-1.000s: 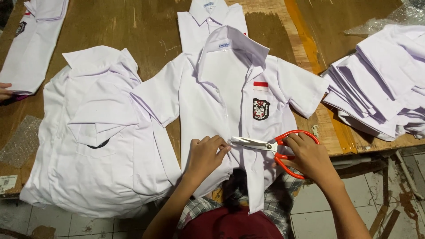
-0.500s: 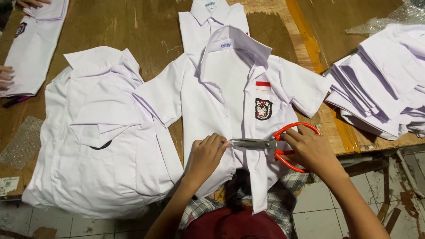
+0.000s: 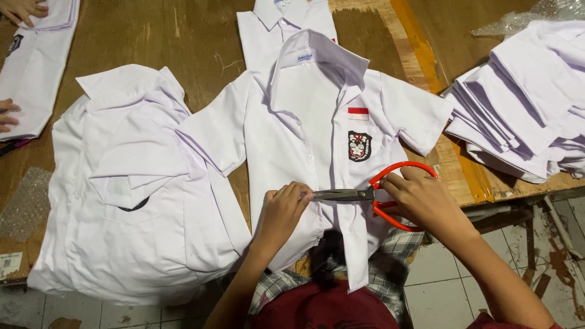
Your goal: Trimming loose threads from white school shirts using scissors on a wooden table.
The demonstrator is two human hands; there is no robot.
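Note:
A white short-sleeved shirt [image 3: 304,134] with a dark crest badge on its chest pocket lies face up on the wooden table [image 3: 183,42], its hem hanging over the near edge. My left hand [image 3: 283,210] pinches the shirt's front placket near the lower buttons. My right hand [image 3: 420,198] holds red-handled scissors [image 3: 378,194], with the steel blades pointing left and their tips touching the fingers of my left hand.
A pile of white shirts [image 3: 122,189] lies to the left, a stack of folded white shirts [image 3: 524,97] to the right, and another shirt [image 3: 286,18] behind. Another person's hands [image 3: 21,9] rest on a shirt at the far left. Tiled floor shows below the table edge.
The scissors have slid left along the shirt front until the blade tips meet my left hand, and the blades have closed. My left hand stays on the placket.

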